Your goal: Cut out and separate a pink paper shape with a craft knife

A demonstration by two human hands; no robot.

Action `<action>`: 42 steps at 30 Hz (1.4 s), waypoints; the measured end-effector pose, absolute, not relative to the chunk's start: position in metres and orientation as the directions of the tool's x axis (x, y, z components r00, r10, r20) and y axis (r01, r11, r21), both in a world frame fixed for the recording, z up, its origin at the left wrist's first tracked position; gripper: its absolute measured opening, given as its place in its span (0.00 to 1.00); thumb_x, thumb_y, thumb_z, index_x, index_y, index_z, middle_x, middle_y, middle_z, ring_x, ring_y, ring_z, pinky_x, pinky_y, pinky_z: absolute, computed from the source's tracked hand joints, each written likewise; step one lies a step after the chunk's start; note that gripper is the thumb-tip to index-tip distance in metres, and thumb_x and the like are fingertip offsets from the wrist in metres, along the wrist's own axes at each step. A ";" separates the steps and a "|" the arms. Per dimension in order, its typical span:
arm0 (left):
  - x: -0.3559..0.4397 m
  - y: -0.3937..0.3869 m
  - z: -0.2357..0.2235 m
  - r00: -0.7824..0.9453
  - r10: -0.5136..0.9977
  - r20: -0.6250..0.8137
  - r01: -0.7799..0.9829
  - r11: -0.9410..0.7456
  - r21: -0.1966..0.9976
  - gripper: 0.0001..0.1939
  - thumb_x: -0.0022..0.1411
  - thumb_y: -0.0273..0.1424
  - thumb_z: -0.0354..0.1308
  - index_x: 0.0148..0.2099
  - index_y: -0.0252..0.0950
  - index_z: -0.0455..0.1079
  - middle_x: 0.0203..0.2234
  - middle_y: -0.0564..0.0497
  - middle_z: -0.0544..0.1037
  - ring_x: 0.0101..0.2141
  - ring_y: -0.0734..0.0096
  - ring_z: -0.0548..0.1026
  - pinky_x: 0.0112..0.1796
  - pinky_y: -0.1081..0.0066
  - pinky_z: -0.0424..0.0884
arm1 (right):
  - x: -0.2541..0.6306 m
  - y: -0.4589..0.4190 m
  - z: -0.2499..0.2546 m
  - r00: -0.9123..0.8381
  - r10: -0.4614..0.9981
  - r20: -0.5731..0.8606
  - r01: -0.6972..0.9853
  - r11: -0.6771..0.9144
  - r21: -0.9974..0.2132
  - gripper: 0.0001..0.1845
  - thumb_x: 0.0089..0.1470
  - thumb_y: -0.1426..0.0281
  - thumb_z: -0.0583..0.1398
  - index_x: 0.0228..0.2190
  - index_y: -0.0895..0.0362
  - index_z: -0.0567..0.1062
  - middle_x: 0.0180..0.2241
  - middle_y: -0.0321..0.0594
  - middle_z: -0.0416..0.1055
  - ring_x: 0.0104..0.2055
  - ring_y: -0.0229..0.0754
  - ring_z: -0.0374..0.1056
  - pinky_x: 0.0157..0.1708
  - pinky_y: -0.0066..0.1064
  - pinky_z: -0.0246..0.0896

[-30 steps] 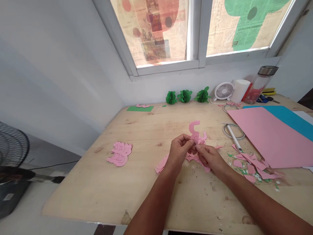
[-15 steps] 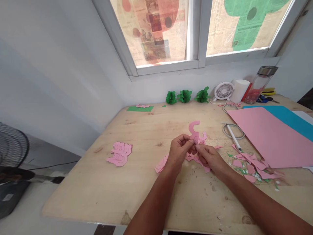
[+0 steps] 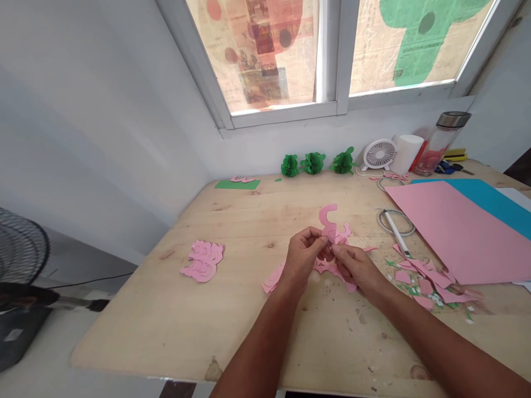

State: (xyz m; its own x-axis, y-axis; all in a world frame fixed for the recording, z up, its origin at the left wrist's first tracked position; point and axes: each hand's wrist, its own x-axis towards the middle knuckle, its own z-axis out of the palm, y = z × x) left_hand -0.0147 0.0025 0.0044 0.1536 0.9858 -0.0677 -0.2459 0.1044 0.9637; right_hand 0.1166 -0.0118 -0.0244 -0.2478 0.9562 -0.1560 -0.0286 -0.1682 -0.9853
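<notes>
A curved pink paper cutout [image 3: 327,216] stands up between my hands above the table. My left hand [image 3: 307,250] pinches its lower end between thumb and fingers. From the other side my right hand [image 3: 352,264] has its fingertips pressed together at the same spot, touching the cutout's base; the exact grip is hidden by the fingers. More pink paper pieces [image 3: 327,266] lie beneath and behind the hands. By my left wrist rests another pink paper piece [image 3: 274,278]. Farther left is a fanned stack of pink scalloped cutouts [image 3: 203,261].
Three green paper honeycomb figures [image 3: 314,163] stand along the wall, beside a small white fan [image 3: 379,155] and a glass bottle [image 3: 442,145]. Right of my hands are a white pen [image 3: 397,233], tape rolls, pink sheets [image 3: 468,232] and paper scraps [image 3: 431,282]. A green strip [image 3: 236,184] lies back left.
The curved cutout has shifted very slightly to the left in my fingers. Both hands stay in nearly the same place, and the other things have not moved.
</notes>
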 end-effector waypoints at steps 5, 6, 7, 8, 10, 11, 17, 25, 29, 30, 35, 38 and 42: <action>-0.015 0.003 0.004 0.128 0.990 -0.056 -0.257 0.088 0.962 0.08 0.48 0.32 0.59 0.27 0.33 0.66 0.17 0.54 0.69 0.20 0.78 0.65 0.25 0.74 0.62 | 0.117 -0.012 -0.023 -0.252 0.952 -0.173 -0.033 -0.187 -0.982 0.20 0.51 0.53 0.53 0.21 0.58 0.65 0.12 0.26 0.46 0.14 0.30 0.40 0.14 0.25 0.31; -0.015 0.003 0.004 0.123 0.991 -0.056 -0.257 0.086 0.963 0.08 0.48 0.32 0.59 0.27 0.33 0.66 0.17 0.54 0.69 0.20 0.78 0.65 0.25 0.74 0.62 | 0.117 -0.012 -0.023 -0.252 0.951 -0.179 -0.030 -0.192 -0.981 0.21 0.51 0.53 0.53 0.22 0.58 0.66 0.12 0.26 0.46 0.14 0.30 0.40 0.14 0.25 0.31; -0.015 0.003 0.005 0.117 0.992 -0.055 -0.256 0.084 0.963 0.08 0.48 0.32 0.59 0.27 0.33 0.66 0.17 0.54 0.69 0.20 0.78 0.65 0.25 0.74 0.62 | 0.117 -0.012 -0.023 -0.252 0.950 -0.183 -0.027 -0.196 -0.980 0.21 0.51 0.53 0.53 0.23 0.59 0.67 0.12 0.26 0.46 0.14 0.30 0.40 0.14 0.25 0.32; -0.015 0.003 0.005 0.113 0.992 -0.054 -0.254 0.081 0.964 0.08 0.48 0.32 0.59 0.27 0.33 0.65 0.18 0.54 0.70 0.20 0.78 0.65 0.25 0.74 0.62 | 0.117 -0.012 -0.023 -0.250 0.950 -0.185 -0.026 -0.198 -0.980 0.21 0.51 0.53 0.53 0.23 0.59 0.67 0.12 0.26 0.46 0.14 0.30 0.40 0.14 0.25 0.32; -0.015 0.003 0.005 0.104 0.993 -0.051 -0.251 0.076 0.965 0.08 0.48 0.32 0.59 0.27 0.33 0.65 0.18 0.54 0.70 0.20 0.78 0.65 0.24 0.74 0.62 | 0.118 -0.012 -0.023 -0.244 0.952 -0.187 -0.028 -0.200 -0.979 0.21 0.51 0.53 0.54 0.24 0.59 0.68 0.12 0.26 0.46 0.15 0.30 0.40 0.14 0.24 0.32; -0.015 0.003 0.005 0.101 0.994 -0.049 -0.248 0.073 0.966 0.07 0.49 0.32 0.59 0.27 0.33 0.65 0.18 0.53 0.70 0.20 0.78 0.65 0.24 0.74 0.62 | 0.118 -0.012 -0.023 -0.243 0.952 -0.187 -0.027 -0.200 -0.979 0.21 0.51 0.53 0.54 0.24 0.59 0.68 0.12 0.26 0.46 0.15 0.30 0.41 0.15 0.24 0.32; -0.017 0.002 0.004 0.104 0.994 -0.031 -0.239 0.055 0.970 0.07 0.50 0.32 0.58 0.28 0.33 0.66 0.18 0.54 0.69 0.20 0.78 0.65 0.25 0.74 0.62 | 0.118 -0.013 -0.022 -0.229 0.953 -0.198 -0.007 -0.205 -0.979 0.21 0.51 0.53 0.53 0.24 0.59 0.68 0.12 0.26 0.47 0.15 0.29 0.42 0.15 0.24 0.33; -0.018 0.002 0.003 0.095 0.995 -0.025 -0.227 0.046 0.973 0.07 0.51 0.32 0.57 0.27 0.33 0.67 0.18 0.53 0.69 0.21 0.78 0.65 0.26 0.75 0.63 | 0.118 -0.012 -0.023 -0.229 0.953 -0.200 -0.025 -0.211 -0.977 0.21 0.51 0.53 0.54 0.24 0.59 0.68 0.11 0.26 0.47 0.14 0.29 0.42 0.14 0.24 0.33; -0.018 0.003 0.003 0.082 0.996 -0.023 -0.220 0.041 0.975 0.07 0.51 0.32 0.57 0.27 0.33 0.66 0.18 0.53 0.69 0.21 0.78 0.65 0.26 0.75 0.63 | 0.118 -0.011 -0.024 -0.225 0.952 -0.207 -0.020 -0.217 -0.976 0.21 0.51 0.53 0.54 0.24 0.59 0.69 0.11 0.26 0.47 0.14 0.29 0.41 0.14 0.24 0.33; -0.018 0.003 0.003 0.080 0.997 -0.024 -0.220 0.041 0.975 0.07 0.51 0.32 0.57 0.27 0.33 0.66 0.18 0.53 0.69 0.21 0.78 0.65 0.26 0.75 0.63 | 0.118 -0.011 -0.025 -0.226 0.952 -0.205 -0.023 -0.215 -0.976 0.21 0.51 0.53 0.54 0.25 0.59 0.69 0.11 0.26 0.48 0.14 0.29 0.42 0.14 0.24 0.33; -0.019 0.003 0.002 0.079 0.997 -0.026 -0.217 0.042 0.975 0.07 0.51 0.33 0.58 0.27 0.33 0.66 0.18 0.54 0.69 0.21 0.78 0.65 0.26 0.75 0.63 | 0.118 -0.013 -0.027 -0.227 0.953 -0.202 -0.041 -0.216 -0.975 0.21 0.51 0.53 0.54 0.25 0.60 0.69 0.11 0.26 0.48 0.14 0.28 0.42 0.14 0.23 0.33; -0.019 0.004 0.002 0.071 0.997 -0.027 -0.216 0.042 0.976 0.07 0.51 0.33 0.57 0.27 0.33 0.66 0.18 0.54 0.69 0.21 0.78 0.65 0.26 0.75 0.63 | 0.119 -0.013 -0.025 -0.236 0.951 -0.199 -0.105 -0.228 -0.968 0.20 0.51 0.54 0.55 0.25 0.60 0.69 0.12 0.26 0.49 0.13 0.28 0.42 0.13 0.23 0.33; -0.019 0.004 0.003 0.057 0.998 -0.025 -0.219 0.037 0.975 0.07 0.51 0.32 0.57 0.26 0.33 0.65 0.18 0.53 0.69 0.20 0.78 0.65 0.25 0.75 0.63 | 0.127 -0.008 -0.020 -0.224 0.966 -0.125 -0.422 -0.212 -0.882 0.19 0.54 0.55 0.52 0.29 0.57 0.69 0.13 0.26 0.50 0.11 0.27 0.39 0.11 0.23 0.32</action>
